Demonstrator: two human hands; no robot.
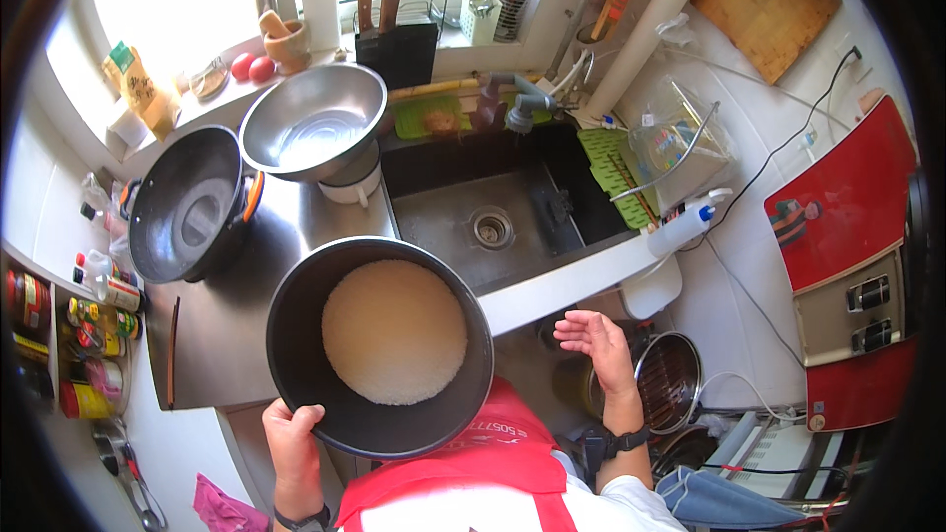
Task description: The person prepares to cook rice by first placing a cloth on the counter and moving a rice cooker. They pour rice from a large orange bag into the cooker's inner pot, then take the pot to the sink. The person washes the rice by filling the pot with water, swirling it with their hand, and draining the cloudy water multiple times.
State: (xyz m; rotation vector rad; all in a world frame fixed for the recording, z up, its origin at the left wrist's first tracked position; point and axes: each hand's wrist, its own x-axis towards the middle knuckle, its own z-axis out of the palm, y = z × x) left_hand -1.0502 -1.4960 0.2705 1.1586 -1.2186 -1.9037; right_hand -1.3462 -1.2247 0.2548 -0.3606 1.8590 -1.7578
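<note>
My left hand grips the rim of a dark round cooking pot, thumb over the edge. White uncooked rice lies in the pot's bottom. The pot is held in front of my red apron, over the edge of the steel counter. My right hand is raised to the right of the pot, palm turned towards it, fingers apart and holding nothing. Beyond the pot is a dark sink with a round drain; a grey faucet stands at its back.
A black wok and a large steel bowl stand on the left of the counter. Chopsticks lie near its left edge. A black knife block stands behind the sink. A lidded pan is low at right.
</note>
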